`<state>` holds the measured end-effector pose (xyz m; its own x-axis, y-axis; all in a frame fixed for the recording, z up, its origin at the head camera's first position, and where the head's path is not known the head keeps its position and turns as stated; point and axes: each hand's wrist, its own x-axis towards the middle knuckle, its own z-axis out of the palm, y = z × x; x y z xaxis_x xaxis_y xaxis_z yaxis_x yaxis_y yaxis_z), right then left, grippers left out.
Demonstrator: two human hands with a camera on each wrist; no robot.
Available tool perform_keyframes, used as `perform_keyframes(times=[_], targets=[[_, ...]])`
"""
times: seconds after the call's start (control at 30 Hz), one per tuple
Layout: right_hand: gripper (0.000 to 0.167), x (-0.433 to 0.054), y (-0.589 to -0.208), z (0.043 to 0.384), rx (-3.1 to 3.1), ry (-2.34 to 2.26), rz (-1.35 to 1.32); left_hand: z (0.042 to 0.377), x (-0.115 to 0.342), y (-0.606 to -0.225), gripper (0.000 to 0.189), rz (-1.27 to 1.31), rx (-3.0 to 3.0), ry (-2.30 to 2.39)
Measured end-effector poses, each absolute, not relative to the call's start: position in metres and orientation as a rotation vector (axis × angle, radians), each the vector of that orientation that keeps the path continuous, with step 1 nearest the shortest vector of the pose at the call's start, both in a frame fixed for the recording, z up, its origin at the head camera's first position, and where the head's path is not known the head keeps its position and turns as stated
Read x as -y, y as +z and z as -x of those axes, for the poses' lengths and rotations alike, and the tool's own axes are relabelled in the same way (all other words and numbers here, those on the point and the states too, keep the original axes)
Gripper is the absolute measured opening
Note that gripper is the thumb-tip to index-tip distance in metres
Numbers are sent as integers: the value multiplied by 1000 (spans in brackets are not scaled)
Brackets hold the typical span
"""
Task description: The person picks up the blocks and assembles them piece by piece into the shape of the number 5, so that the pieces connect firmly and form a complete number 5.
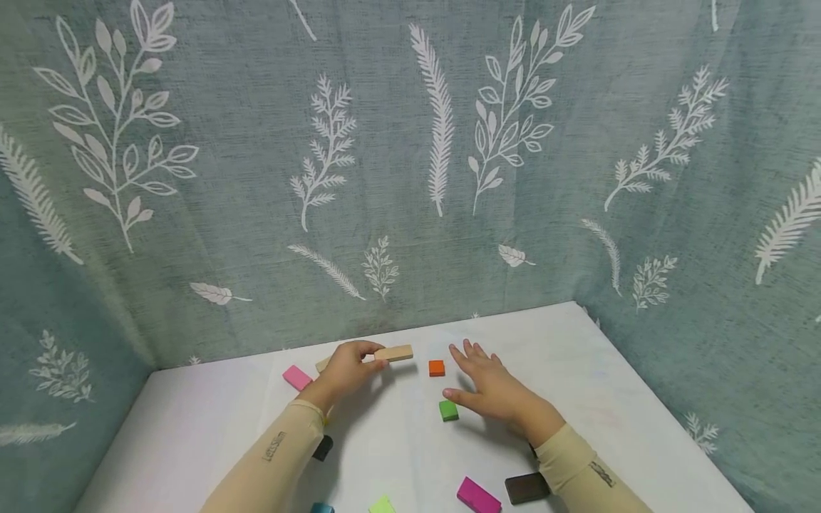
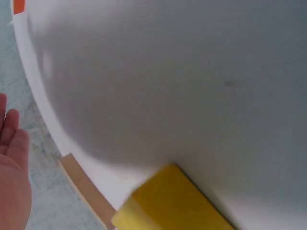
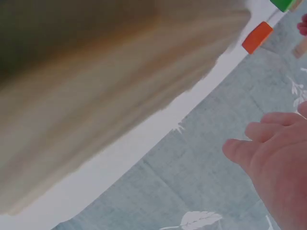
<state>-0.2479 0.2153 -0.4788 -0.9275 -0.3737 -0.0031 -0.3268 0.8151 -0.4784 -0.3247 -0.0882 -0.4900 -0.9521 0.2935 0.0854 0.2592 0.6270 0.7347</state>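
Observation:
My left hand (image 1: 346, 369) pinches one end of a plain wooden block (image 1: 396, 353) between thumb and fingers, its other end pointing right. A second wooden block (image 1: 322, 365) lies partly behind that hand, with a pink block (image 1: 296, 377) to its left. Below the left wrist a yellow block (image 2: 177, 203) is mostly hidden in the head view but large in the left wrist view. My right hand (image 1: 490, 388) is spread and holds nothing. By its fingertips lies an orange block (image 1: 437, 368), and near its thumb a green block (image 1: 448, 410).
Nearer the front on the white table (image 1: 398, 456) lie a magenta block (image 1: 479, 495), a dark brown block (image 1: 527, 489), a black block (image 1: 323, 448), a lime block (image 1: 382, 505) and a blue block (image 1: 322, 508). A leaf-patterned curtain (image 1: 398, 178) surrounds the back and sides.

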Motion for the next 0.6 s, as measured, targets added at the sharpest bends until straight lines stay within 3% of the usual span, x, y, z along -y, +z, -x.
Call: perform_keyframes(times=[0.6], targets=[[89, -214, -484, 250, -2902, -704, 541, 333, 76, -511, 15, -505, -2877, 997]])
